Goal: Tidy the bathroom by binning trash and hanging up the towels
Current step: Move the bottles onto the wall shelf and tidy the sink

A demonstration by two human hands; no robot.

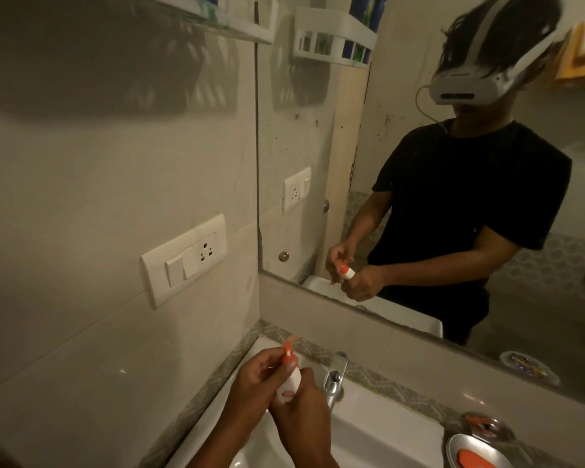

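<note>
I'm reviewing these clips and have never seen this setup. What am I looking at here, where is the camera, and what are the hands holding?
There is no robot: a person wears a camera on the head, looking down at their own hands over a white sink. The mirror shows that person and the headset. The right hand grips a small white bottle, while the left hand pinches its orange cap. A chrome tap stands behind, and a metal soap dish holding orange soap sits at the right.
</note>
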